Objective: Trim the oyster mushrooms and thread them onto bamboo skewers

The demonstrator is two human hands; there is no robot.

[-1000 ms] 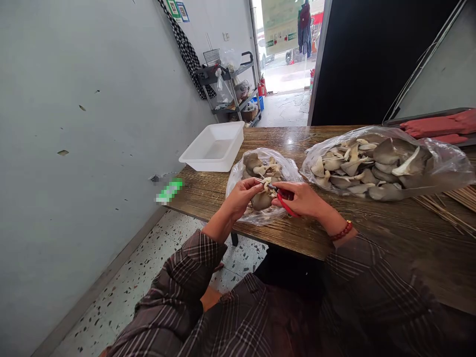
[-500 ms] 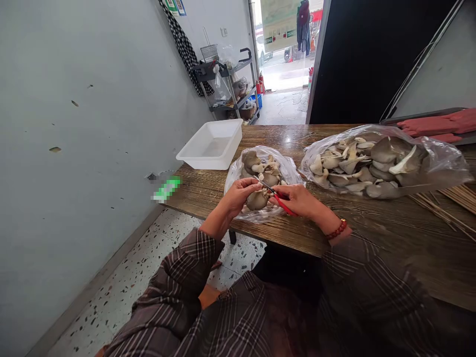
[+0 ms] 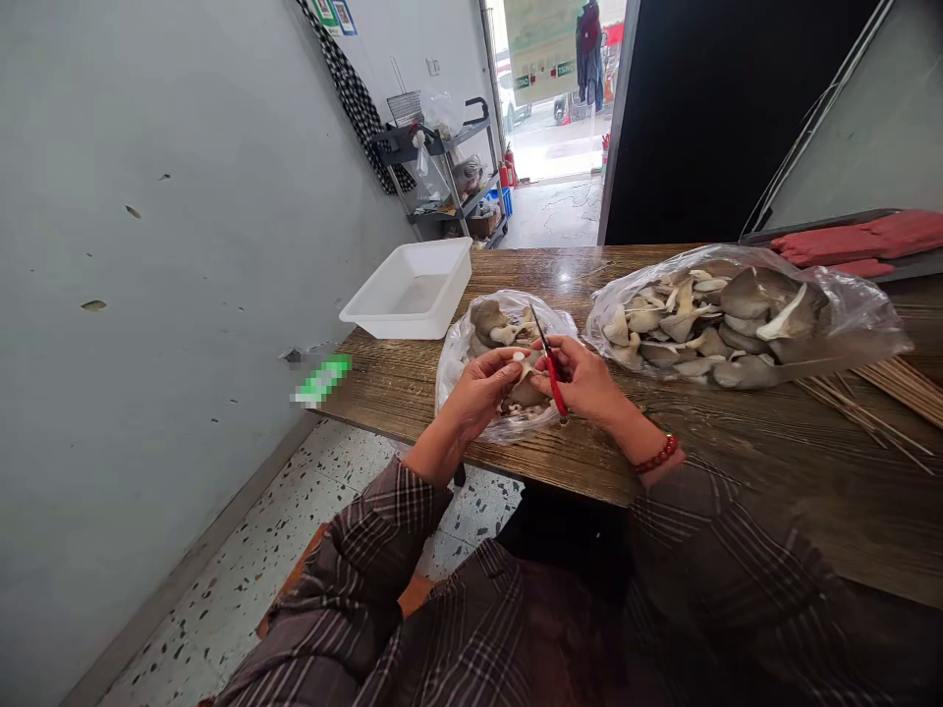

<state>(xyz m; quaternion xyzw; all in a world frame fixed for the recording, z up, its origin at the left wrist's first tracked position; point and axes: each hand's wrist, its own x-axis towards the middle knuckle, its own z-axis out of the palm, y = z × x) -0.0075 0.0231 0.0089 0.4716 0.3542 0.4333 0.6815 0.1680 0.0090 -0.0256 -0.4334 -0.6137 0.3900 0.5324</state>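
Note:
Between my hands is a grey-brown mushroom with a pale stem, its cut end facing up. My left hand pinches it by the stem. In my right hand are red-handled scissors, blades pointing up and away, and the fingertips of that hand also touch the mushroom. Both hands are over the near part of an open clear plastic bag that holds more mushrooms.
A white plastic tub stands at the table's far left corner. To the right lie a larger bag of mushrooms, thin wooden skewers and a dark tray with red items. A wall borders the left side.
The scissors have swung from pointing left at the mushroom to pointing upward. My right hand's fingertips have come to the mushroom, whose pale stem end now shows. The view has shifted slightly.

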